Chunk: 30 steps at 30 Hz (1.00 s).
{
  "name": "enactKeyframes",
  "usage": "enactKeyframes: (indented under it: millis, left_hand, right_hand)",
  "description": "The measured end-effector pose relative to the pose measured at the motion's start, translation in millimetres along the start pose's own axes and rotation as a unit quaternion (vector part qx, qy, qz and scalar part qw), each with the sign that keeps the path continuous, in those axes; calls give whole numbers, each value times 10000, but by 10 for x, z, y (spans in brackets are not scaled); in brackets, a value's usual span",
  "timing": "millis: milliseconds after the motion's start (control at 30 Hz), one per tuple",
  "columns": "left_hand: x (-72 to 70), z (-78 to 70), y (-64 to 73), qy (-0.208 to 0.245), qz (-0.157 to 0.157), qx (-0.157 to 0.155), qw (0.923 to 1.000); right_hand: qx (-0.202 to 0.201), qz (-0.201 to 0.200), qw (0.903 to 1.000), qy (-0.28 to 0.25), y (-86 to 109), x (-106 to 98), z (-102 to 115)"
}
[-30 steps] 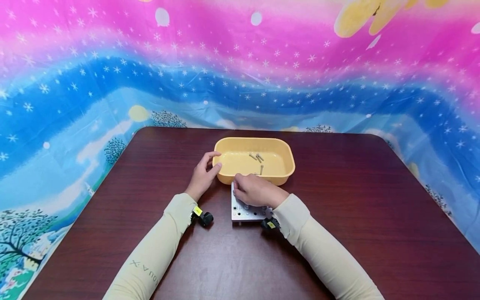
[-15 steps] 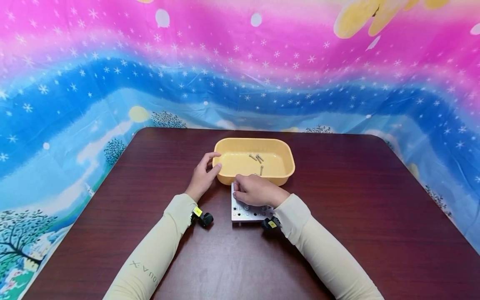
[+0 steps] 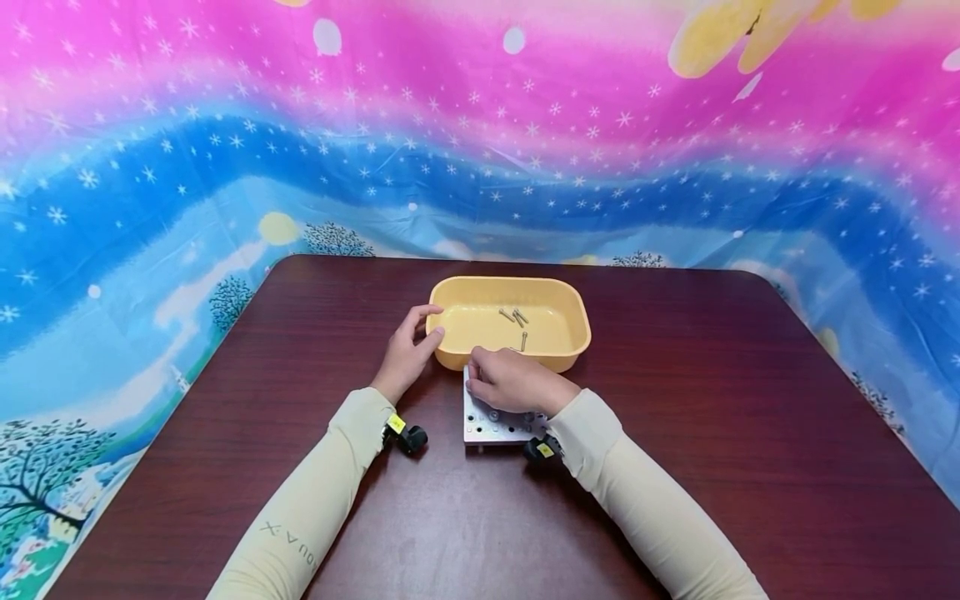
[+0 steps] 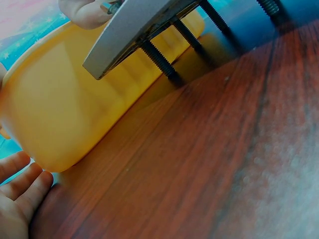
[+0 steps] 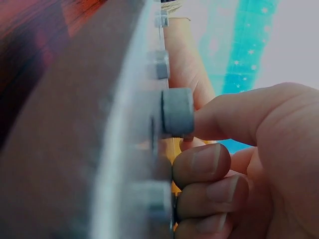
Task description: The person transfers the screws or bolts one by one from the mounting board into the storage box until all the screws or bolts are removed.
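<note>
A yellow tray (image 3: pixel 573 333) with several loose screws (image 3: pixel 515 317) stands mid-table. My left hand (image 3: pixel 427 325) rests against its left end, thumb at the rim, fingers (image 4: pixel 20 184) straight along the outer wall. In front of the tray, a grey metal plate (image 3: pixel 491 427) with holes stands raised on threaded bolt legs (image 4: pixel 159 59). My right hand (image 3: pixel 480 377) lies over its far part. In the right wrist view, my thumb and curled fingers (image 5: pixel 199 164) pinch a round bolt head (image 5: pixel 178 113) sticking out of the plate (image 5: pixel 124 129). More bolt heads line the plate.
The dark wooden table (image 3: pixel 712 400) stretches wide on both sides and toward me. A bright pink and blue cloth (image 3: pixel 225 167) hangs behind and around it. Small black wrist cameras (image 3: pixel 411 437) sit by my sleeves.
</note>
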<state>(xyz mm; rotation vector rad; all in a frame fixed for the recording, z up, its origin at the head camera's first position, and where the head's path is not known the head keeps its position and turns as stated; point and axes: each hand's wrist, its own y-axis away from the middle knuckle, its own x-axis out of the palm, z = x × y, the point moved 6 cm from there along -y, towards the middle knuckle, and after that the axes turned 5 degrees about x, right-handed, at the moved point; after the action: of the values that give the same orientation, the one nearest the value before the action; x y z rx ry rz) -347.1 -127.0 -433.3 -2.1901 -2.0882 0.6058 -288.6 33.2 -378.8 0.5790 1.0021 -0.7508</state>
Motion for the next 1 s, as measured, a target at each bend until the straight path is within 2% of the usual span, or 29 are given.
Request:
enactKeyframes:
  millis: [467, 1000]
  left_hand:
    - [10, 21, 2, -13, 84, -6, 10000]
    - [-9, 6, -4, 11, 8, 34, 10000]
  right_hand:
    - [-16, -35, 10000, -13, 9, -5, 7]
    - [21, -30, 10000, 93, 14, -14, 17]
